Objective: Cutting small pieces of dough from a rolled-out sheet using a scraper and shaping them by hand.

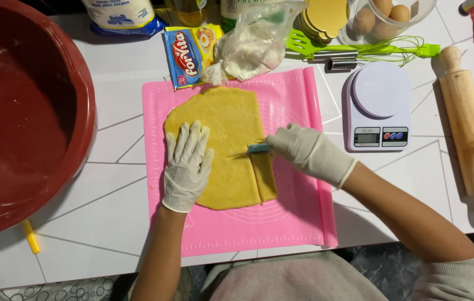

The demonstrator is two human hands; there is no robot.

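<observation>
A white work table (pixel 109 217) carries all items. At its left edge stands a large dark red mixing bowl (pixel 22 111), inside bare apart from faint pale smears. A pink silicone mat (pixel 298 223) lies at centre, its right edge curled up. On the mat lies a rolled sheet of yellow dough (pixel 231 120), flat, with one straight cut running down its right portion so that a narrow strip (pixel 265 178) lies just beside the main sheet.

The left hand (pixel 187 164), in a white glove, rests flat and spread on the lower left of the dough, fingers apart, gripping nothing. The right hand (pixel 309 151), also gloved, is closed around a small blue-handled cutter (pixel 258 148), whose tip touches the dough at the head of the cut.

Right of the mat: a white digital kitchen scale (pixel 379 106), platform bare, and further right a wooden rolling pin (pixel 471 134) lying lengthwise.

Along the far edge: a clear tub (pixel 387 19) holding brown eggs; a clear plastic bag (pixel 253 44) with a white substance inside, touching the mat's top edge; a blue and yellow sachet (pixel 189 53) with a red label patch, just left of the bag; a white and blue sack (pixel 120 14), partly out of view; a stack of gold scalloped boards (pixel 323 17); a green spatula, whisk and brush (pixel 359 50).

A yellow stick (pixel 31 237) lies near the bowl's lower edge.
</observation>
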